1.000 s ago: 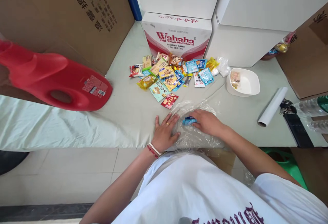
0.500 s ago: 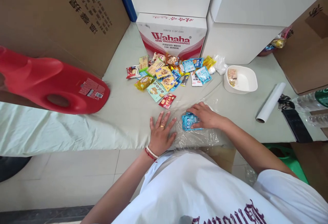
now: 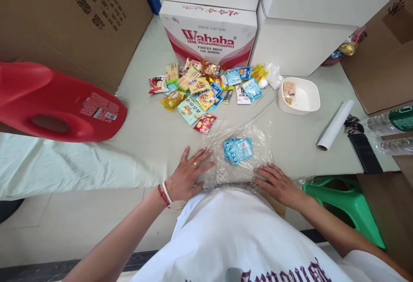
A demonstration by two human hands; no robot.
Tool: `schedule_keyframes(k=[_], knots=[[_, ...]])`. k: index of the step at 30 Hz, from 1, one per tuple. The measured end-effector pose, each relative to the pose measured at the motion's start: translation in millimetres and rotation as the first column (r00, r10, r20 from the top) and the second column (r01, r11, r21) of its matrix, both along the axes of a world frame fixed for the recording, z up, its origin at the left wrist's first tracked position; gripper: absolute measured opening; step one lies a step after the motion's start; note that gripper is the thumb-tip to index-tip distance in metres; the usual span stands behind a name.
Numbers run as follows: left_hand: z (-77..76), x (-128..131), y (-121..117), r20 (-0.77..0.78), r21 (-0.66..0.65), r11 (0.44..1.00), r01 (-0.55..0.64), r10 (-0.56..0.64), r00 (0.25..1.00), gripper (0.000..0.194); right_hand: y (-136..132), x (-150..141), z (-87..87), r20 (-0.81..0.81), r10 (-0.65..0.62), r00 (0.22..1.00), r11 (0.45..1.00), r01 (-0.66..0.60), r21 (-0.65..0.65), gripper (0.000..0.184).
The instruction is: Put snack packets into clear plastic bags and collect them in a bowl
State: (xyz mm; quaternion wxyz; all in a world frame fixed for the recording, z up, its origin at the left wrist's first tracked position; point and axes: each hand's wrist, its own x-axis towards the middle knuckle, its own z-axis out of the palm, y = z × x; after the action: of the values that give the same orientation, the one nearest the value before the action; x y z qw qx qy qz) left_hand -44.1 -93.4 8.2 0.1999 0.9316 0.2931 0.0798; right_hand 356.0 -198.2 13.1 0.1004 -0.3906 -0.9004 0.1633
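A sheet of clear plastic film (image 3: 261, 140) lies spread at the table's front edge, wrinkled and shiny. On its middle rests a small stack of blue snack packets (image 3: 238, 151), slightly fanned. My left hand (image 3: 189, 173) lies with fingers spread at the film's left side, fingertips on its edge. At the film's lower right corner, my right hand (image 3: 279, 184) rests palm down, its fingers stretched out and holding nothing. Beyond the film is a pile of mixed snack packets (image 3: 200, 88), with a red packet (image 3: 205, 123) nearest to it.
A red jug (image 3: 58, 105) stands at left. Behind the pile sits a Wahaha carton (image 3: 209, 37). To the right are a white bowl (image 3: 300, 108), a white roll (image 3: 335, 125), a black case with keys (image 3: 364, 153) and plastic bottles (image 3: 390, 121). A green stool (image 3: 348, 204) is below.
My right hand has let go of the blue packets and moved down to the film's near right corner. My left hand has shifted left and down. The view has tilted slightly.
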Motion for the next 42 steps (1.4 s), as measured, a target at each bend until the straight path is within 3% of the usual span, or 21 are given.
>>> schedule_keyframes(k=[2, 5, 8, 11, 12, 14, 18, 21, 22, 23, 24, 26, 27, 28, 30, 32, 34, 38, 40, 42], knots=[[0.9, 2, -1, -0.002, -0.008, 1.0, -0.015, 0.015, 1.0, 0.06, 7, -2, -5.3, -0.137, -0.031, 0.99, 0.999, 0.029, -0.015, 0.036], [2.1, 12, 0, 0.062, -0.038, 0.986, -0.165, 0.167, 0.984, 0.026, 36, -4, 11.9, -0.37, -0.163, 0.915, 0.968, 0.077, -0.238, 0.021], [2.9, 29, 10, 0.16, -0.104, 0.925, -0.364, 0.377, 0.912, 0.032, 70, 0, 32.4, -0.421, -0.425, 0.801, 0.852, 0.197, -0.485, 0.027], [1.3, 47, 27, 0.185, -0.143, 0.784, -0.604, 0.62, 0.762, 0.031, 100, 4, 33.0, -0.26, -0.636, 0.726, 0.698, 0.397, -0.596, 0.041], [0.1, 52, 32, 0.177, -0.132, 0.714, -0.687, 0.699, 0.693, 0.027, 108, 5, 29.7, -0.173, -0.668, 0.724, 0.661, 0.469, -0.586, 0.043], [-2.0, 58, 41, 0.163, -0.079, 0.582, -0.809, 0.808, 0.566, 0.018, 122, 5, 23.7, -0.001, -0.675, 0.738, 0.65, 0.594, -0.473, 0.04], [1.7, 53, 40, 0.255, 0.043, 0.461, -0.886, 0.852, 0.456, 0.026, 147, 0, 30.2, 0.149, -0.637, 0.757, 0.731, 0.654, -0.194, 0.019], [15.0, 46, 21, 0.436, 0.161, 0.336, -0.928, 0.819, 0.372, 0.021, 171, -10, 44.9, 0.102, -0.582, 0.807, 0.804, 0.59, -0.081, 0.024], [20.2, 47, 12, 0.471, 0.199, 0.334, -0.921, 0.792, 0.389, 0.019, 180, -15, 47.9, 0.087, -0.549, 0.831, 0.832, 0.554, -0.042, 0.026], [25.2, 51, 2, 0.473, 0.232, 0.387, -0.892, 0.757, 0.452, 0.017, 189, -22, 49.0, 0.079, -0.508, 0.858, 0.86, 0.51, -0.012, 0.03], [29.3, 58, -6, 0.438, 0.258, 0.496, -0.829, 0.704, 0.558, 0.018, 199, -29, 48.3, 0.081, -0.461, 0.884, 0.887, 0.462, 0.003, 0.035], [33.7, 79, -19, 0.292, 0.247, 0.789, -0.562, 0.493, 0.82, 0.026, 217, -46, 42.7, 0.116, -0.381, 0.917, 0.923, 0.385, -0.007, 0.046], [33.6, 92, -21, 0.223, 0.211, 0.889, -0.406, 0.361, 0.906, 0.034, 224, -54, 39.2, 0.148, -0.357, 0.922, 0.931, 0.364, -0.025, 0.05], [32.2, 106, -22, 0.174, 0.177, 0.943, -0.283, 0.253, 0.952, 0.041, 231, -61, 36.4, 0.184, -0.343, 0.921, 0.932, 0.358, -0.053, 0.05], [26.5, 131, -16, 0.117, 0.139, 0.974, -0.177, 0.161, 0.98, 0.049, 239, -69, 35.3, 0.232, -0.314, 0.92, 0.923, 0.354, -0.153, 0.037], [19.3, 147, -6, 0.073, 0.118, 0.973, -0.2, 0.192, 0.979, 0.051, 239, -70, 41.9, 0.211, -0.28, 0.937, 0.904, 0.331, -0.269, 0.02], [12.9, 152, 2, 0.038, 0.097, 0.964, -0.248, 0.245, 0.969, 0.051, 230, -65, 53.8, 0.124, -0.259, 0.958, 0.904, 0.285, -0.319, 0.017], [3.8, 143, 2, 0.079, 0.078, 0.962, -0.262, 0.257, 0.963, 0.044, 187, -57, 69.0, 0.011, -0.14, 0.99, 0.971, 0.139, -0.196, 0.024], [-0.5, 135, -4, 0.134, 0.054, 0.951, -0.304, 0.295, 0.946, 0.037, 163, -57, 62.8, 0.091, -0.036, 0.995, 0.989, 0.049, -0.142, 0.028], [-4.6, 125, -8, 0.196, 0.014, 0.907, -0.421, 0.411, 0.89, 0.031, 142, -59, 47.6, 0.188, 0.051, 0.981, 0.994, -0.031, -0.106, 0.032]])
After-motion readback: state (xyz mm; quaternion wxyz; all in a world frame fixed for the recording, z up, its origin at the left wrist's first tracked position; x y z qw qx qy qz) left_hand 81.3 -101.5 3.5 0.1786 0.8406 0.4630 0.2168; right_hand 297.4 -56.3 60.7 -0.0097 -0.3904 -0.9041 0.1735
